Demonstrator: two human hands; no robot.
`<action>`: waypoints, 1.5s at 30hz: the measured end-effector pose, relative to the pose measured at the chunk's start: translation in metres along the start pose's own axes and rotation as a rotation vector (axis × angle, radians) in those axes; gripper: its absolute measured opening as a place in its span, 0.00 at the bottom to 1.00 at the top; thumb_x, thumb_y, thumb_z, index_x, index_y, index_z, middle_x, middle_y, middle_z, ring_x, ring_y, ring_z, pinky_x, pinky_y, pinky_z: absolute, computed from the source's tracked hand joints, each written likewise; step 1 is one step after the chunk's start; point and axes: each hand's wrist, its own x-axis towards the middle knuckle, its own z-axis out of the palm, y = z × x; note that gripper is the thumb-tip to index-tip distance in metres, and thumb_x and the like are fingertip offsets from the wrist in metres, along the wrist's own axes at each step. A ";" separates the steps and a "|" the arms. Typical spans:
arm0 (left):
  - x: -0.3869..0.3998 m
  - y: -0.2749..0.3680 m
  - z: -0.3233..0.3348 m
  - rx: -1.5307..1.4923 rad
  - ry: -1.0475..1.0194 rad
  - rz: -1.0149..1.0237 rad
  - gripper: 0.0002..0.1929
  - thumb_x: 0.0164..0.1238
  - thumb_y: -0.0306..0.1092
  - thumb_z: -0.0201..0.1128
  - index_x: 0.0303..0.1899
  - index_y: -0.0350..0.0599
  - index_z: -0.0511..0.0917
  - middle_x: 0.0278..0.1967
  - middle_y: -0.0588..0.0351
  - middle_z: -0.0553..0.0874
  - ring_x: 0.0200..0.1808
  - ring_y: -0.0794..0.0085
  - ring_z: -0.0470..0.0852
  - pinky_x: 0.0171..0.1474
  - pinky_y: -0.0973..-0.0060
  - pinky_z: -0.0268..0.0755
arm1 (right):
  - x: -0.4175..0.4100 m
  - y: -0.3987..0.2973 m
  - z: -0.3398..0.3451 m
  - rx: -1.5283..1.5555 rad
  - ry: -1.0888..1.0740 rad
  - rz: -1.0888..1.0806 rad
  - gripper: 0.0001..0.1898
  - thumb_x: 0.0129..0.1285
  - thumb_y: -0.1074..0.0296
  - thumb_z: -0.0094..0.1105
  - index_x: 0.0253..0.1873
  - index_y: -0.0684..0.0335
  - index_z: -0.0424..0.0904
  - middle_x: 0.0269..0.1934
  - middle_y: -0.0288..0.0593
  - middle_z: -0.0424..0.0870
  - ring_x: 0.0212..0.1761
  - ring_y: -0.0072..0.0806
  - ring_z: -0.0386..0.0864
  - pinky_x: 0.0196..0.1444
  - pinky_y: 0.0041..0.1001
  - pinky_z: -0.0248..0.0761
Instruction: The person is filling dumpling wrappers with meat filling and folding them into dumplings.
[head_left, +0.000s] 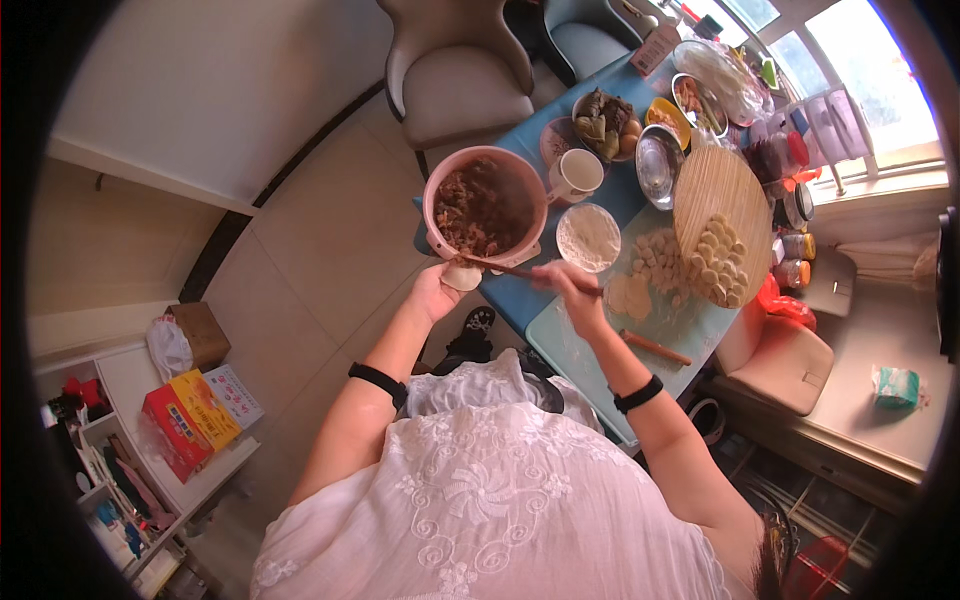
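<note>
My left hand (433, 294) holds a round dough wrapper (461, 278) beside the near rim of a pink pot (430, 217). Dark minced filling (484, 202) fills much of the pot. In my right hand (568, 283), slightly blurred, are brown chopsticks (510, 269); their tips reach over the wrapper, by the pot's rim. Whether filling lies on the wrapper is too small to tell. Flattened wrappers (630, 298) and small dough pieces (660, 259) lie on a pale green board (570, 360), with a wooden rolling pin (655, 348) near my right forearm.
A bowl of flour (589, 238) and a white mug (579, 172) stand right of the pot. Several shaped dumplings (718, 259) rest on a round slatted tray (720, 180). Behind are a metal bowl (658, 169) and food dishes. A chair (465, 90) stands beyond the blue-covered table (506, 304).
</note>
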 end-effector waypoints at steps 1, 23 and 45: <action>-0.001 0.002 -0.002 -0.026 -0.035 -0.016 0.18 0.80 0.32 0.39 0.60 0.30 0.69 0.58 0.40 0.79 0.59 0.54 0.81 0.62 0.61 0.77 | -0.009 -0.001 0.003 -0.100 -0.034 -0.160 0.09 0.70 0.74 0.56 0.45 0.74 0.83 0.40 0.48 0.85 0.44 0.31 0.84 0.50 0.30 0.77; 0.008 -0.002 -0.001 0.031 -0.074 -0.009 0.20 0.79 0.32 0.35 0.61 0.28 0.67 0.57 0.40 0.79 0.57 0.55 0.81 0.63 0.63 0.76 | 0.052 -0.002 0.026 -0.514 -0.017 -0.057 0.07 0.69 0.73 0.57 0.44 0.70 0.83 0.34 0.45 0.83 0.35 0.29 0.82 0.40 0.25 0.74; 0.001 -0.011 -0.011 -0.033 0.068 0.014 0.20 0.79 0.33 0.35 0.59 0.29 0.69 0.54 0.42 0.82 0.55 0.56 0.83 0.57 0.64 0.79 | -0.062 -0.005 -0.004 -0.684 -0.292 -0.679 0.16 0.58 0.79 0.62 0.52 0.67 0.80 0.53 0.51 0.80 0.50 0.43 0.81 0.50 0.34 0.77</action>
